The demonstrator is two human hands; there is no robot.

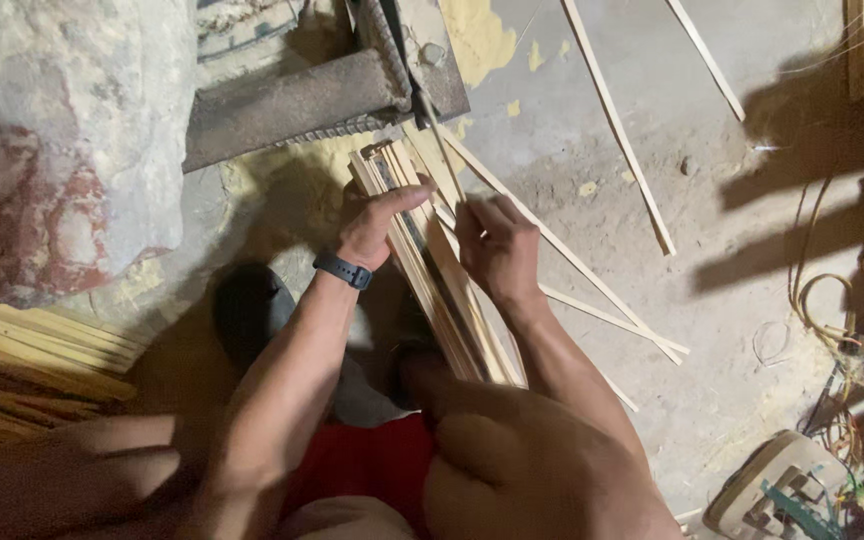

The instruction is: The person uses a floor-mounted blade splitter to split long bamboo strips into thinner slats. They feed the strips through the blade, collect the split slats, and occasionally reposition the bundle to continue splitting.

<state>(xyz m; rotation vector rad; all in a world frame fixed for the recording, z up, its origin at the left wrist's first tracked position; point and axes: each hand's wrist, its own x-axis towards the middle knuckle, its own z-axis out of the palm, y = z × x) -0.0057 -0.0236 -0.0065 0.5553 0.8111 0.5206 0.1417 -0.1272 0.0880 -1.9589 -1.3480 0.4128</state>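
Bamboo strips (432, 260), pale, thin, bundled, gripped by both hands

A bundle of thin bamboo strips (432, 270) is lying slantwise between the person's knees, running from the lap up toward a rusty metal block at the top of the floor. The strips are pale yellow, flat and narrow, packed side by side on edge, with darker gaps showing between some of them. Their upper ends are fanning slightly apart near the block. One slim strip (444, 140) is standing out above the rest, rising at a steeper angle. The lower ends are disappearing behind the knee and cannot be seen.
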